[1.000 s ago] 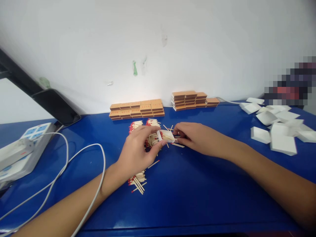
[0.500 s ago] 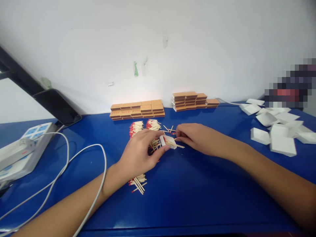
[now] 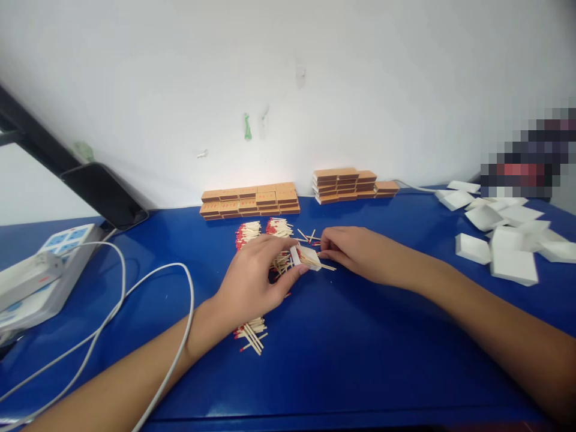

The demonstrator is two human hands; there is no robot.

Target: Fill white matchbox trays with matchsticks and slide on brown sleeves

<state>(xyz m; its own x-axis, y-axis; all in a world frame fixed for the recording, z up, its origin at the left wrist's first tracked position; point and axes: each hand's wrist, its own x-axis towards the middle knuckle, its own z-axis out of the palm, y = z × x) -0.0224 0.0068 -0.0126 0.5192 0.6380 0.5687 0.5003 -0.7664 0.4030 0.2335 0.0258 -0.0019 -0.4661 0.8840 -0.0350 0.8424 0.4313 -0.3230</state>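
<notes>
My left hand grips a small white matchbox tray between thumb and fingers, tilted a little above the table. Several matches lie in the tray, and some stick out past its right end. Close to that end, my right hand is pinched, with what looks like the end of a match at its fingertips. Piles of red-headed matches spread behind and partly under my left hand, which hides some of them. Nearer to me lies another small heap of matches.
Orange-brown matchboxes are stacked along the wall, with a second stack to the right. White empty trays lie heaped at the far right. A power strip, a white cable and a black phone-like slab occupy the left.
Almost nothing differs. Both hands keep their grip at the tray, and the view has shifted very slightly.
</notes>
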